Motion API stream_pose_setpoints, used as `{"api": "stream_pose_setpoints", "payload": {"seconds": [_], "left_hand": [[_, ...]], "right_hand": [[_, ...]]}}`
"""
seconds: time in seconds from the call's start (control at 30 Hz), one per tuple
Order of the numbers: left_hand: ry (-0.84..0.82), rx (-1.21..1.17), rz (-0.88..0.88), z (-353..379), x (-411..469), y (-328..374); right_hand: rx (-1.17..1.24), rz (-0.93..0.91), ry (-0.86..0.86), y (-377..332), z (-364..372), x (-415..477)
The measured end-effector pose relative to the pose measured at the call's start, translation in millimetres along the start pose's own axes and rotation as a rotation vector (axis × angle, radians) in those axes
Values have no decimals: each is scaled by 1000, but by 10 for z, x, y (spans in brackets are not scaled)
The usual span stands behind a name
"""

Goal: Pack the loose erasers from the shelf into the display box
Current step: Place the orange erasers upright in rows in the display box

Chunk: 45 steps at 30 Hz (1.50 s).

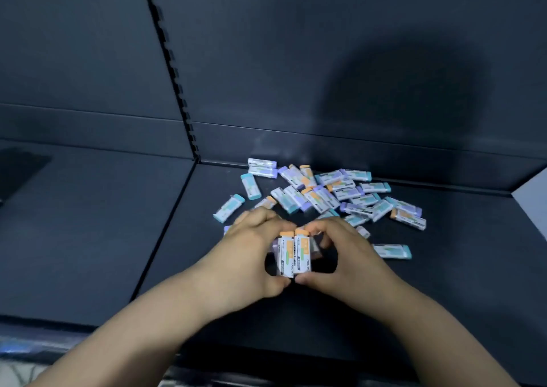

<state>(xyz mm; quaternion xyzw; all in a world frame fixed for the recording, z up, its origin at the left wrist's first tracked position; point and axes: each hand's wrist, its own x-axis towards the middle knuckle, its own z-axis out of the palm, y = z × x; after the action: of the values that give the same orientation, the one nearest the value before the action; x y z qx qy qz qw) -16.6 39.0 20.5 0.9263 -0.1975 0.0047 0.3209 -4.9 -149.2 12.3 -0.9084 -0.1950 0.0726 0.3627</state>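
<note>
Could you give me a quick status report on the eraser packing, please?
Left hand and right hand grip a bundle of erasers together. Loose pile on the shelf behind. Display box not in view.

Dark back panel (296, 46) fills the upper half of the frame, with a slotted upright (171, 69) slanting down it from top centre-left to mid-frame. Large soft shadow (399, 105) on the panel, upper right. Pale wall patch (534, 185) at right edge; dark flat object (20, 170) at left edge, identity unclear.
</note>
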Motion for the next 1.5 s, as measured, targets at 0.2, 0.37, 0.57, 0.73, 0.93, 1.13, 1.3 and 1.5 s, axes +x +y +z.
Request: {"api": "stream_pose_setpoints", "payload": {"seconds": [0.2, 0.37, 0.57, 0.73, 0.93, 1.13, 1.3, 1.5], "left_hand": [[24, 50, 8, -716, -483, -691], [-31, 56, 21, -1418, -955, -1386], [-11, 58, 6, -2086, -1315, -1881], [34, 21, -30, -2265, -1465, -2100], [74, 12, -77, -2416, -1618, -2329], [140, 26, -113, -2719, -1844, -2807], [98, 61, -173, -3082, -2086, -3331], [-39, 40, -176, -3377, -2156, -3956]], "right_hand": [[35, -55, 58, -744, 695, 324], [-29, -62, 91, -1460, 1383, 664], [-29, -58, 64, -2185, 1906, 959], [39, -81, 55, -2448, 2044, 1117], [50, -132, -41, -2731, 2137, 1352], [25, -173, -101, -3126, 2492, 1647], [-42, -146, -89, -3494, 2982, 1905], [-254, -49, 14, -3847, 3544, 2233]]}}
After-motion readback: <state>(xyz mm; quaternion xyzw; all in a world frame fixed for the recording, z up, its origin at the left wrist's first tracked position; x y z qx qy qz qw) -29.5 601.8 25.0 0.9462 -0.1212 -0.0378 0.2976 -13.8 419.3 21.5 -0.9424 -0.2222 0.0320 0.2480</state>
